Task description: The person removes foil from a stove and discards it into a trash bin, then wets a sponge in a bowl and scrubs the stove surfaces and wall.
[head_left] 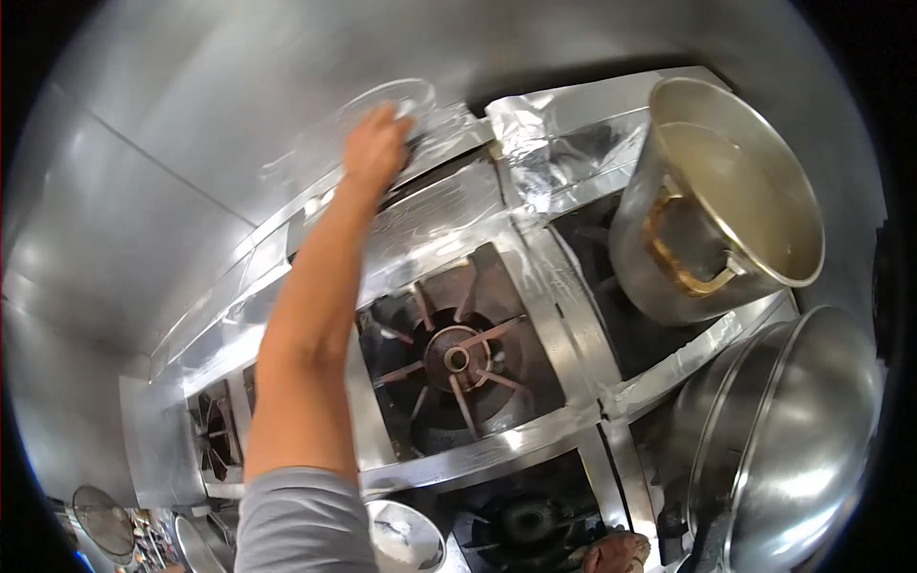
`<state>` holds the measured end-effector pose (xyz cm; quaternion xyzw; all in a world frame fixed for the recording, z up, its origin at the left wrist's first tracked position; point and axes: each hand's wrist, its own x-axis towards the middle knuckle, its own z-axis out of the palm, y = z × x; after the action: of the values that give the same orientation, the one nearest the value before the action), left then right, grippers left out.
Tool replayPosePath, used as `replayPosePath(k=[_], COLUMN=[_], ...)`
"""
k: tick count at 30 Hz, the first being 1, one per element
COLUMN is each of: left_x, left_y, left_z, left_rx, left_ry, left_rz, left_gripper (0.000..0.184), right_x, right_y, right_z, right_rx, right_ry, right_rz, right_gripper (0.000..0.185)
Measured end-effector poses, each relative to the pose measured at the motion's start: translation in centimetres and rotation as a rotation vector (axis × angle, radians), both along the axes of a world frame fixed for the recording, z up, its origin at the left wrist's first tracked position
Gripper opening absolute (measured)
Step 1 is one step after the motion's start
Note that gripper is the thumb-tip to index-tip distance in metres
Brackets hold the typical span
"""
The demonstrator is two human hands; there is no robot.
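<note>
My left hand (379,141) reaches far forward, its arm in a short grey sleeve, to the foil-lined ledge behind the stove. Its fingers are curled and pressed near the foot of the steel back wall (220,105). Motion blurs them, and I cannot make out the dark thing under them. Pale wet streaks (330,129) and a looped mark show on the metal around this hand. At the bottom edge, my right hand (616,554) is only partly in view, beside the front burner (528,519). Its fingers are mostly cut off.
An open burner grate (458,359) lies below my left arm. A tall pot (635,248) of cloudy liquid stands at the back right. Large metal bowls (812,430) lean at the right. A white-looking round container (406,537) sits near my sleeve, and a strainer (103,520) is at lower left.
</note>
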<state>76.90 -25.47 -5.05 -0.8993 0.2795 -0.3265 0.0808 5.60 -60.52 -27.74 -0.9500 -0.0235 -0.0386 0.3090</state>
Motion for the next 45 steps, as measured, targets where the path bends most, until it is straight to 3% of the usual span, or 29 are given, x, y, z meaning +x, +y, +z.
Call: replayPosePath(k=[2,4,6,8,10,12,13,16,19,20,22,23,25,26,27,28,30,31,32,34,36,38,39,41,43,45], left_x=[-1.3,-2.0,-5.0,-4.0,-0.5,0.1,-1.2,-1.4,-4.7,-3.7,0.1,1.9,2.1,1.1,0.2,0.8,0.4,-0.2,0.4,0.2,3.7,2.6,2.3,2.4,3.4,2.2], left_y=[0.7,9.0,14.4,13.1,9.0,2.1,0.3,6.8,12.7,11.6,7.3,4.0,0.4,-0.7,-1.3,1.5,9.3,11.1,9.4,6.1,0.9,-3.3,-2.3,1.0,7.0,2.6], left_z=[0.7,0.4,2.2,2.1,0.9,0.9,2.3,1.8,3.9,3.7,2.4,1.6,0.6,1.9,2.9,1.8,2.4,3.6,4.8,5.5,2.3,1.6,1.6,2.3,2.9,6.7], left_rx=[0.027,-0.204,-0.438,-0.507,-0.613,-0.503,-0.468,-0.294,-0.559,-0.557,-0.658,-0.566,-0.477,-0.328,-0.175,-0.242,-0.304,-0.293,-0.285,-0.609,-0.435,-0.148,-0.153,0.026,-0.348,-0.469], left_ry=[-0.054,-0.113,-0.242,-0.295,-0.339,-0.296,-0.135,-0.160,-0.168,-0.168,-0.432,-0.405,-0.366,-0.201,-0.037,-0.067,-0.100,-0.106,-0.112,-0.248,-0.363,-0.150,-0.153,-0.204,-0.083,-0.197], left_rz=[-0.038,0.052,0.100,0.119,0.085,0.101,0.185,0.093,0.130,0.126,-0.032,-0.056,-0.070,-0.055,-0.038,-0.133,-0.085,0.055,0.037,0.012,-0.038,-0.200,-0.193,-0.221,-0.162,-0.140], left_gripper=[0.043,0.049,0.056,0.058,0.063,0.054,0.053,0.057,0.058,0.058,0.056,0.053,0.050,0.050,0.049,0.050,0.051,0.052,0.052,0.051,0.043,0.045,0.045,0.041,0.041,0.041], right_x=[0.1,0.3,0.1,-2.1,0.7,0.1,-0.6,-1.1,-0.6,-0.5,-0.1,0.3,0.7,-0.2,-1.3,-1.9,-1.7,-0.9,0.1,0.8,0.0,0.0,0.2,1.4,2.2,1.8], right_y=[0.0,-0.1,0.2,0.0,0.6,0.5,0.5,0.0,0.5,0.4,0.6,0.5,0.4,0.4,0.3,-0.2,-0.4,-0.2,0.1,0.1,0.2,0.6,0.3,0.5,0.6,0.7], right_z=[-0.4,-0.3,-1.9,-4.0,-1.3,-2.4,-2.7,-3.3,-2.6,-2.2,-1.6,-0.8,0.9,-0.3,-2.1,-3.4,-2.8,-1.5,-0.5,0.2,-0.6,-0.8,-0.6,1.1,2.4,0.7], right_rx=[0.062,-0.013,0.044,0.135,0.046,0.050,0.076,0.076,0.109,0.111,0.066,0.059,-0.105,-0.106,-0.043,0.021,-0.038,-0.018,-0.001,-0.077,-0.020,0.082,0.190,0.141,0.047,0.132], right_ry=[0.091,0.218,-0.038,0.010,-0.183,-0.153,-0.125,-0.058,-0.087,-0.089,-0.073,-0.073,0.430,0.433,0.292,0.145,0.193,0.174,0.153,0.076,0.075,0.082,0.083,0.019,-0.086,-0.122], right_rz=[-0.049,-0.081,-0.051,-0.073,0.034,0.009,-0.023,0.005,-0.034,-0.037,-0.021,-0.021,-0.017,-0.014,-0.031,-0.052,-0.060,-0.047,-0.037,-0.016,-0.018,-0.043,-0.069,-0.060,-0.055,-0.073], right_gripper=[0.026,0.024,0.024,0.020,0.016,0.016,0.015,0.015,0.015,0.015,0.015,0.015,0.016,0.016,0.017,0.018,0.018,0.018,0.018,0.019,0.019,0.019,0.018,0.018,0.016,0.016])
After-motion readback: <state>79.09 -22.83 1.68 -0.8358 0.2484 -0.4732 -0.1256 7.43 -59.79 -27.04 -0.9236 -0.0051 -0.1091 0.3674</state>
